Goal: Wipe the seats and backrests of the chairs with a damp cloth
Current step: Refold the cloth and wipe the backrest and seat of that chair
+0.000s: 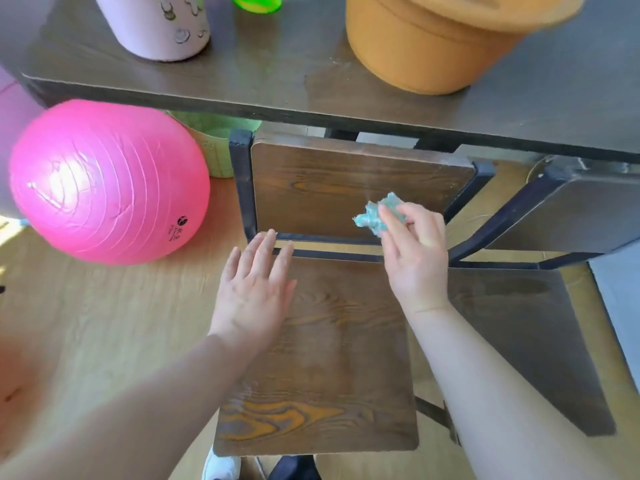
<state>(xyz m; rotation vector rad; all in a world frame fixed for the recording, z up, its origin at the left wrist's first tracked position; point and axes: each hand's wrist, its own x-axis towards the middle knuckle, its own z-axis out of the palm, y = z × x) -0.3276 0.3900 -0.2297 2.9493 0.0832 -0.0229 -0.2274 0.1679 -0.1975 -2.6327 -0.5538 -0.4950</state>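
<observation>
One cloth (379, 216): small, teal, bunched up; held in front of the lower right part of the near chair's backrest (346, 181); whether it touches the wood cannot be told
right hand (417, 258): fingers curled round the cloth, one finger laid along its front; the forearm rises from the lower right and crosses the right edge of the seat (329, 375)
left hand (254, 285): open, fingers straight and slightly spread, palm down over the seat's rear left corner; the fingertips reach the dark bar at the gap between seat and backrest
backrest: wood-grain panel in a dark metal frame; its top edge sits just under the table (277, 81) edge; bare wood shows left of and above the cloth
seat: wood-grain, rounded corners; its front half lies uncovered between the two forearms
second chair (526, 341): just beside on the right, a narrow strip of floor (86, 323) between the two seats; its backrest stands turned at an angle
pink ball (107, 181): on the floor to the left, near the chair frame's left post
table top: carries an orange bucket (433, 46) and a pale pink bottle (156, 26)
</observation>
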